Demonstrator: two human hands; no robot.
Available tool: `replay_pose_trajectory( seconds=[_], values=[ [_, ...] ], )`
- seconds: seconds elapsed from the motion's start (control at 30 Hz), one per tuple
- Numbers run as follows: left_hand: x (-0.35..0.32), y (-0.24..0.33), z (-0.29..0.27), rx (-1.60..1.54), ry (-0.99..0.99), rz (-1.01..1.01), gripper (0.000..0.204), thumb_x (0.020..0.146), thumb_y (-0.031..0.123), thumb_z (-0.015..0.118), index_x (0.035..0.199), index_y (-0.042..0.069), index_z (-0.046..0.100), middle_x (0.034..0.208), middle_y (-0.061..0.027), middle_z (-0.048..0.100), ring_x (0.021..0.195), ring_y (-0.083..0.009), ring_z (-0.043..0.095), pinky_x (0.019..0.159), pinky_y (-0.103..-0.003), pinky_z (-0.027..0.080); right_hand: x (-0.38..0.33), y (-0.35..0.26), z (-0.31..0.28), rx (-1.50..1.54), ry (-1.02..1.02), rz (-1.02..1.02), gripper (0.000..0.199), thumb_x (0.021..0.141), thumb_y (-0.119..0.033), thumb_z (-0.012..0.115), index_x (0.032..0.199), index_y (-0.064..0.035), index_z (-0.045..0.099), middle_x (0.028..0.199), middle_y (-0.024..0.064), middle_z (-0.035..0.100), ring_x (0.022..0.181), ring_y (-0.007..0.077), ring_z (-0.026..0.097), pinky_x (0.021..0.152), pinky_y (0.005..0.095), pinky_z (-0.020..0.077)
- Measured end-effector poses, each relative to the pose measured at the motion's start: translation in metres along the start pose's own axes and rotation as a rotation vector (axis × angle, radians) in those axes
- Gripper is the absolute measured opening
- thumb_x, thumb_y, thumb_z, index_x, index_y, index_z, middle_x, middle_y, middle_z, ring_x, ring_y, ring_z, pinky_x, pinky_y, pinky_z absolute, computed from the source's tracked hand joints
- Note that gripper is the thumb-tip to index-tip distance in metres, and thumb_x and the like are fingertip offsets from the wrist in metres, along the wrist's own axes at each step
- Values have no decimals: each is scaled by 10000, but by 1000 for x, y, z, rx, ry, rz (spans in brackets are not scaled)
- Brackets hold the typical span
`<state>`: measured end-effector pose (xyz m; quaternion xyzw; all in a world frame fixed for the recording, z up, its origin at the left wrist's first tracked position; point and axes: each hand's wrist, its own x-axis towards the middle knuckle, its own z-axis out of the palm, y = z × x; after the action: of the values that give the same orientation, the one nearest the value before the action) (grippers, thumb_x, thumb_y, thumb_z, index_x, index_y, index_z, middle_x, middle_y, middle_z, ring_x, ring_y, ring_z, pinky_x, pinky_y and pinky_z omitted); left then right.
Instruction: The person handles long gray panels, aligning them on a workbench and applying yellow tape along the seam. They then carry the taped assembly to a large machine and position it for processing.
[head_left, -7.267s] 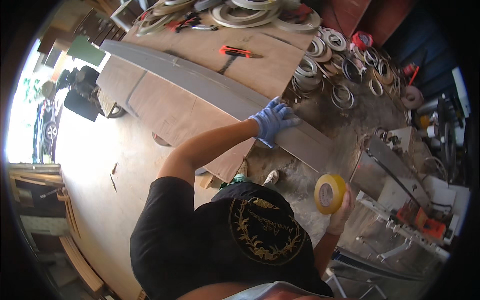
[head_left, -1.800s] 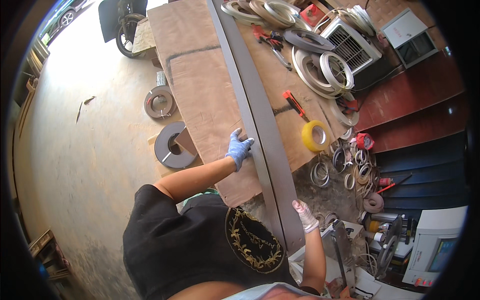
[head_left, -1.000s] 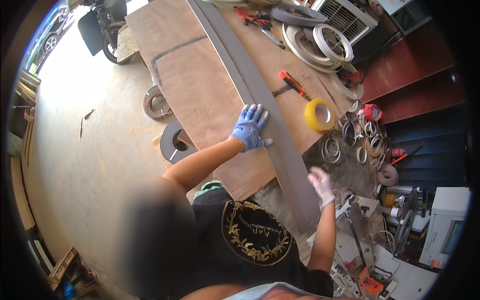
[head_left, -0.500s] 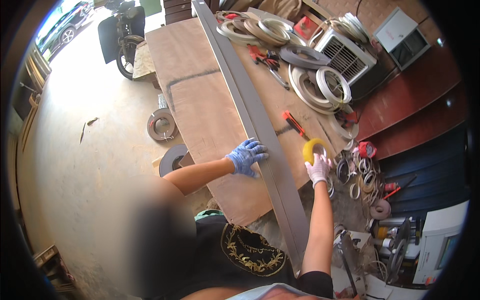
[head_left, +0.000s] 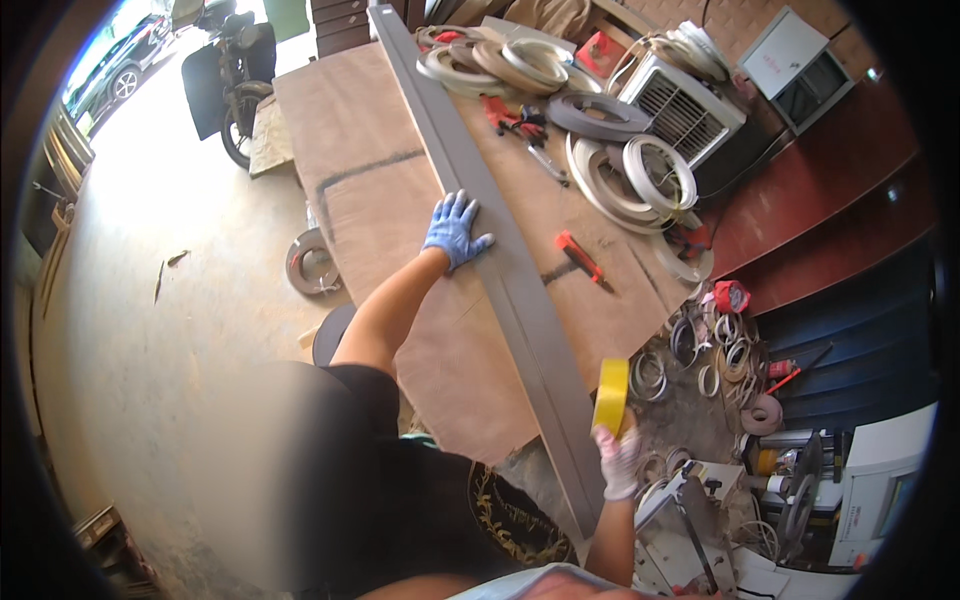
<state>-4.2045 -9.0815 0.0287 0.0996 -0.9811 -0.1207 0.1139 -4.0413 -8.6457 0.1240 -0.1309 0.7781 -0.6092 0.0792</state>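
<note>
**Tape Roll Poised at Board's End**

Here, the left hand [head_left: 455, 230], blue-gloved and spread flat, presses one long grey board [head_left: 500, 270] onto the plywood table [head_left: 380, 200]. The right hand [head_left: 618, 462] pinches one yellow tape roll [head_left: 611, 396] beside the board's near end. Keeping steady pressure should stop the board shifting.

Bare plywood sheet [head_left: 370, 190] lies open left of the long grey panel [head_left: 500, 260]; right of it, an orange utility knife [head_left: 582, 257], red-handled pliers [head_left: 510, 115] and coils of edge banding [head_left: 630, 175] crowd the surface; more coils [head_left: 715, 345] litter the floor beyond.
</note>
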Motion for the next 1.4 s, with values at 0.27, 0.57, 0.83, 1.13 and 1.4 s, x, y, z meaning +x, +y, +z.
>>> replay_pose_trajectory(
  seconds=[0.27,0.57,0.83,1.13,1.4],
  values=[
    [-10,26,-16,76,-57,33,816,801,640,464,1375,73,340,1450,-199,253,1344,-368,204,1104,-492,122,-27,-11,27,654,106,22,446,849,-307,619,1164,-17,493,1007,67,567,892,182,548,804,311,447],
    [-180,177,-65,-1330,-579,376,627,802,288,705,1317,43,445,1299,-122,509,1222,-200,451,1005,-329,374,-65,11,17,982,-12,-87,535,712,-339,655,1134,-38,523,984,55,510,1015,241,455,910,379,377],
    [-237,207,-95,-1675,-955,386,912,716,181,788,1410,1,225,1426,-158,331,1333,-231,281,1036,-351,346,-100,10,19,1506,22,-237,336,790,-423,612,898,-114,534,805,14,503,785,150,467,767,295,380],
    [-283,225,-73,-1494,-836,453,777,736,19,749,1358,26,283,1273,-101,436,1144,-182,447,938,-327,406,-91,34,40,1860,75,-41,163,917,-328,462,832,-189,457,696,-42,459,646,66,437,657,232,371],
    [-286,228,-81,-1554,-712,456,650,713,129,791,1226,37,403,1179,-78,472,1137,-180,438,973,-343,368,-106,114,57,2933,51,599,446,932,-382,441,1265,-86,456,1113,103,561,1029,225,548,914,369,435]
  ],
)
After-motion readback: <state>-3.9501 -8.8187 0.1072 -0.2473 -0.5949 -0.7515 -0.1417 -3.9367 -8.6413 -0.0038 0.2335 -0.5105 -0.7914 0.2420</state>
